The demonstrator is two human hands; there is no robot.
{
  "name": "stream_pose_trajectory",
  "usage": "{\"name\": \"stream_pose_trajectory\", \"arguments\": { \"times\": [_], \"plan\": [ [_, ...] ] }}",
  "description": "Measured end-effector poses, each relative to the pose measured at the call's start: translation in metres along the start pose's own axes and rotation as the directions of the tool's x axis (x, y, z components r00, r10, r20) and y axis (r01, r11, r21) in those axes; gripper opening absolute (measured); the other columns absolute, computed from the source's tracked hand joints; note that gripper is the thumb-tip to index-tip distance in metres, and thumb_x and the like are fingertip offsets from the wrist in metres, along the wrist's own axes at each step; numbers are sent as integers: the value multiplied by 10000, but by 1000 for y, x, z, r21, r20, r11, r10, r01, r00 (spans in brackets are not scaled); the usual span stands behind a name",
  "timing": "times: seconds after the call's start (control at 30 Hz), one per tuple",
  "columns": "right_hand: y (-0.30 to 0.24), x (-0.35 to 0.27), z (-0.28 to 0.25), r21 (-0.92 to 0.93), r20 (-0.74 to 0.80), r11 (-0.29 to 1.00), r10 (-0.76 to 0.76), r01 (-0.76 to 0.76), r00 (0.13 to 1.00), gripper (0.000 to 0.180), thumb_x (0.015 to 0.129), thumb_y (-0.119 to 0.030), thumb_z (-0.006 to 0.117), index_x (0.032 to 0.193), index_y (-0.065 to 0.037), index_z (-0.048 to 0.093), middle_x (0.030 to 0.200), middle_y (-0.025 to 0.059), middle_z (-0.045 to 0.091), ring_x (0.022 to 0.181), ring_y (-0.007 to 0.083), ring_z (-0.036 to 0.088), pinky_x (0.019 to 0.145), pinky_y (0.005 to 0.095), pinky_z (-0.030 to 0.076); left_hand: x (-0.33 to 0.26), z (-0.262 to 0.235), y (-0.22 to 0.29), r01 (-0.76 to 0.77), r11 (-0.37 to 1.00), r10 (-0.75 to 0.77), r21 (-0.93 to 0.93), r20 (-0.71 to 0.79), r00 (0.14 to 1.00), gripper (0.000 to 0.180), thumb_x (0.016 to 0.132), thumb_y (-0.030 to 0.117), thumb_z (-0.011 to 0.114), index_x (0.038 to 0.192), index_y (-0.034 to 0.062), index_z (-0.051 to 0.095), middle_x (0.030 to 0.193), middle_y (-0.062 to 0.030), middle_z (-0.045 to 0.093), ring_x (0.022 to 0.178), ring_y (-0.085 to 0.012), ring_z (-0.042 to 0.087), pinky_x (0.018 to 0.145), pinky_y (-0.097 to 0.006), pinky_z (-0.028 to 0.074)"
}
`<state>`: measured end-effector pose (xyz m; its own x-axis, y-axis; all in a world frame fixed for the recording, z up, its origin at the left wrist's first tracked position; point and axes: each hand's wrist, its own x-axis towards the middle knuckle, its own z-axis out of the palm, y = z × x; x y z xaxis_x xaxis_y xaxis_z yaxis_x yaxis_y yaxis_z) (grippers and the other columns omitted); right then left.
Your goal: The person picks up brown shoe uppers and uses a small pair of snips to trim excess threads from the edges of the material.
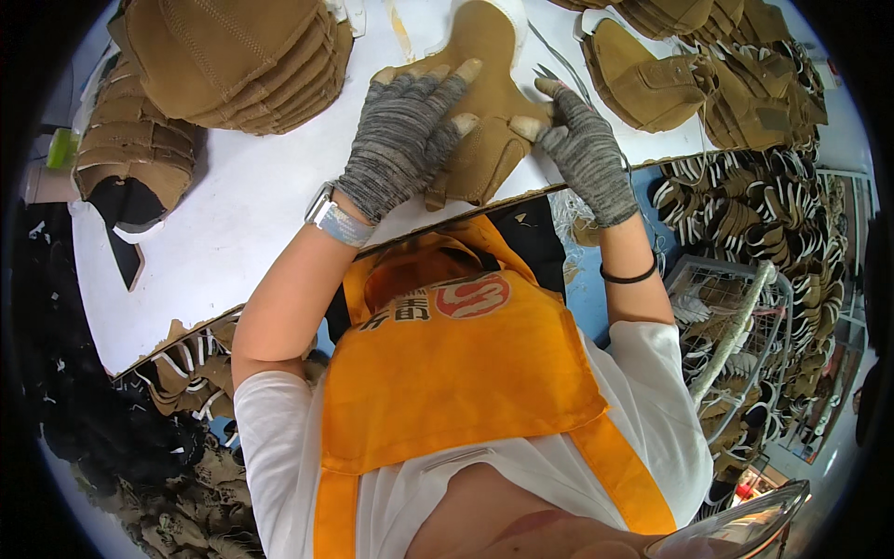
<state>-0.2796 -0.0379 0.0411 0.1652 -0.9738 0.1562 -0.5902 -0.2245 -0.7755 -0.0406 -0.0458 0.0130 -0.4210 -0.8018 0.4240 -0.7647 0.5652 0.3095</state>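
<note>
Your apron (456, 382) has writing (396, 310), your left hand (402, 135) spreads on the brown piece (492, 88), and I can't tell your right hand's (589, 156) grip.

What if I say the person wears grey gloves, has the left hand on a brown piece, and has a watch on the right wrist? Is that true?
Not quite: the head view shows the watch on the left wrist. The grey gloves and the left hand on the brown piece are correct.
</note>
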Motion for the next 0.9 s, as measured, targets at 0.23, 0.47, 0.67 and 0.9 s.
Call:
{"name": "stream_pose_trajectory", "arguments": {
  "times": [0.23,0.47,0.67,0.9],
  "plan": [
    [-13,9,-16,212,33,972,-109,100,993,643,792,-399,782,1267,-14,582,1093,140,674,1010,213,635,896,332,506,4,-12,-1,115,904,-174,-411,-109,979,808,891,432,644,1492,31,283,1411,-194,464,1346,-307,387,1122,-421,298],
    [-26,13,-39,605,-59,796,48,-3,997,514,866,-363,714,1229,-21,590,1094,100,652,1014,171,604,899,309,491,-1,-37,0,349,-192,-213,-917,386,898,773,909,533,593,1427,14,348,1353,-187,482,1211,-265,525,1046,-377,446],
    [0,31,-25,904,331,-327,125,-276,935,316,1005,-154,430,1265,-6,534,1222,180,604,1140,266,595,982,397,525,14,-52,39,87,-415,-348,-906,246,905,590,939,373,619,1367,8,440,1272,-130,548,1217,-243,512,1078,-361,426],
    [11,63,16,296,61,921,-281,251,958,361,1047,-220,326,1329,-45,468,1311,130,558,1181,254,566,989,388,520,2,-120,61,-17,-153,-348,-988,38,937,664,905,362,668,1407,12,410,1349,-100,520,1256,-208,489,1082,-343,396]
  ]
}}
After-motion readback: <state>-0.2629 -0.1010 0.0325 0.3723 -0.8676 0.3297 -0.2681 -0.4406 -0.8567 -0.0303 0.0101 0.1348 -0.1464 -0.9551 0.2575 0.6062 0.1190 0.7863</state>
